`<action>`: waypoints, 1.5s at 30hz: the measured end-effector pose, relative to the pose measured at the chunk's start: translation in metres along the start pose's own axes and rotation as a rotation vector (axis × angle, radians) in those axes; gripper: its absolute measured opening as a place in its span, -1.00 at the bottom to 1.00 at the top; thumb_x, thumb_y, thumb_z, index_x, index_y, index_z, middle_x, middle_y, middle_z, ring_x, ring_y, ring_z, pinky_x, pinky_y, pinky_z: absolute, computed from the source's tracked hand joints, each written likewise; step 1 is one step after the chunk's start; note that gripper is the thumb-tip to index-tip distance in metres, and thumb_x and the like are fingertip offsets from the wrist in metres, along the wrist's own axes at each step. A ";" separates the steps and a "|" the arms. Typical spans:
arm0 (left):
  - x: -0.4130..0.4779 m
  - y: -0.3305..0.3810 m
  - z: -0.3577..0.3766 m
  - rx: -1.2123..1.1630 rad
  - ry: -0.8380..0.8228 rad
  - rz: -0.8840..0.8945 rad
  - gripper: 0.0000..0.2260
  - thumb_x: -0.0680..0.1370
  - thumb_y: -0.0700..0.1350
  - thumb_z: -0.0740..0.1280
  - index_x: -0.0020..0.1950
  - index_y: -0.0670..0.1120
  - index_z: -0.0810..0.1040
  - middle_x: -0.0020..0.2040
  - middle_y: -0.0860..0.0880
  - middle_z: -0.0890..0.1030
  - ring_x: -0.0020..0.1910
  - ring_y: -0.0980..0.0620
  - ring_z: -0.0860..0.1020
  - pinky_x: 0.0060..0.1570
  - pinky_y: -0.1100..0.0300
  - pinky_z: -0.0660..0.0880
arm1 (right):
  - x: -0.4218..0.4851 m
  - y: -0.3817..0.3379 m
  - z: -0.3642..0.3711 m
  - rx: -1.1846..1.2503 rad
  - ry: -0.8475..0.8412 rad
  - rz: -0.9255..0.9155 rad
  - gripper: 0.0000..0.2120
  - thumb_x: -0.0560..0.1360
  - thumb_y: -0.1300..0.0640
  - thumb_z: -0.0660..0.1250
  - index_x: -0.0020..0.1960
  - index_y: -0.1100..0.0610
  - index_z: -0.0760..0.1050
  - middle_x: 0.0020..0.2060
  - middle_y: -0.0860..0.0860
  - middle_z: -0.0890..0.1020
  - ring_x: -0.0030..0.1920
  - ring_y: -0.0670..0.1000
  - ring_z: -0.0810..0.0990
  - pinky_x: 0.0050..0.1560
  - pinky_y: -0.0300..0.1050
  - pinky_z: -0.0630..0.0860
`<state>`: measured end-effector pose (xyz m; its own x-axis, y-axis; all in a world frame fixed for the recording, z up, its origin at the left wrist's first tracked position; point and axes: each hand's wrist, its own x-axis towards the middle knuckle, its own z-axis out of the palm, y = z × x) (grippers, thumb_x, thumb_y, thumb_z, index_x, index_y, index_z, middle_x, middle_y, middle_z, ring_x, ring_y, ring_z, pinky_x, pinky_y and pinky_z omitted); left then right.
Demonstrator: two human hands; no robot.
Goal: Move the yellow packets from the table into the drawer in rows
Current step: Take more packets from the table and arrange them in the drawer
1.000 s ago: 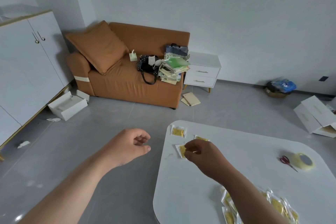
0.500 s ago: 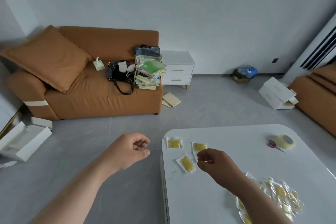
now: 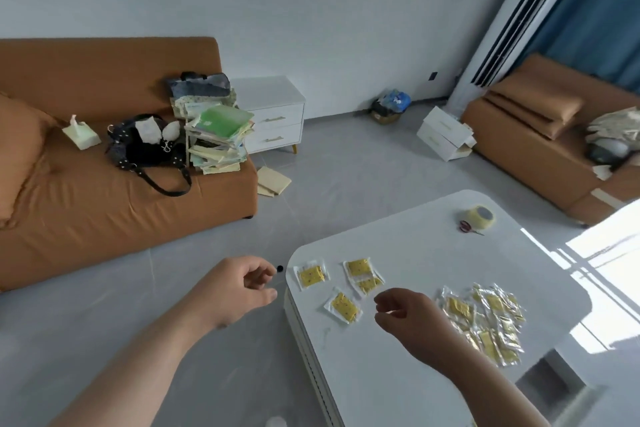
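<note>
- Table (image 3: 398, 392): white top, rounded corners; carries all task items. The grooved side panel under its left edge may be a drawer front, but this cannot be told; nothing stands open.
- Four single packets (image 3: 343, 303): yellow, clear-wrapped, lying flat nr. the far-left corner in a loose cluster. Two on the far side touch or overlap; the others lie apart. Judged: spread out singly so each can be lifted w/o dragging a neighbour.
- Packet pile (image 3: 485, 322): many more packets heaped & overlapping nr. the right edge, well apart from the cluster. Judged: unsorted stock.
- Right hand (image 3: 405, 314): hovers over the table between cluster & pile, just beside the nearest single packet. Fingers loosely curled, thumb close to index tip, nothing pinched as far as visible.
- Left hand (image 3: 242, 288): off the table, above the floor, just beside the left edge nr. the far-left corner. Fingers loosely curled, empty. Judged: idle, or placed to work at that side of the table.
- Nightstand (image 3: 273, 121): white, two closed drawers, against the wall beside the sofa (image 3: 104, 218), well apart from the table. Which drawer the task means cannot be told.
- Tape roll (image 3: 479, 217) & scissors (image 3: 467, 226): touching, nr. the far edge; no evident role.
- Progress (judged): every visible packet lies on the table, none in a drawer; early stage.
</note>
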<state>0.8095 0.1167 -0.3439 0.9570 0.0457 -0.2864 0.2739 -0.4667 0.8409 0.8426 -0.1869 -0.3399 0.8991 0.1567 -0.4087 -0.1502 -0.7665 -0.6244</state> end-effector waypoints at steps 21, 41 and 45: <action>0.258 0.060 -0.009 0.169 -0.313 0.033 -0.80 0.45 -0.20 0.50 0.00 0.02 0.62 -0.04 0.01 0.67 -0.01 0.12 0.63 0.07 0.18 0.56 | 0.162 0.014 -0.065 0.270 0.192 0.231 -0.76 0.51 0.15 0.39 0.17 0.03 0.56 0.03 -0.13 0.64 -0.03 -0.18 0.61 -0.21 -0.40 0.48; 0.462 -0.056 0.161 0.250 -0.710 -0.162 -0.84 0.46 -0.16 0.49 -0.04 0.03 0.59 -0.01 -0.03 0.66 0.01 0.04 0.61 0.13 0.07 0.54 | 0.278 0.150 0.067 0.281 0.108 0.569 -0.64 0.47 0.07 0.42 0.27 -0.02 0.55 0.15 -0.11 0.62 0.16 -0.09 0.56 0.24 -0.08 0.52; 0.487 -0.111 0.195 0.332 -0.726 -0.202 -0.83 0.50 -0.17 0.45 0.06 -0.03 0.58 0.01 0.04 0.63 -0.01 0.18 0.58 -0.05 0.33 0.46 | 0.323 0.189 0.116 0.317 0.094 0.597 -0.65 0.49 0.08 0.40 0.28 -0.07 0.53 0.19 -0.13 0.57 0.15 -0.01 0.59 0.15 -0.11 0.56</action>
<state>1.2266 0.0182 -0.6659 0.5613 -0.3723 -0.7391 0.2828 -0.7530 0.5941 1.0570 -0.2085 -0.6673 0.6547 -0.3022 -0.6929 -0.7317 -0.4833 -0.4807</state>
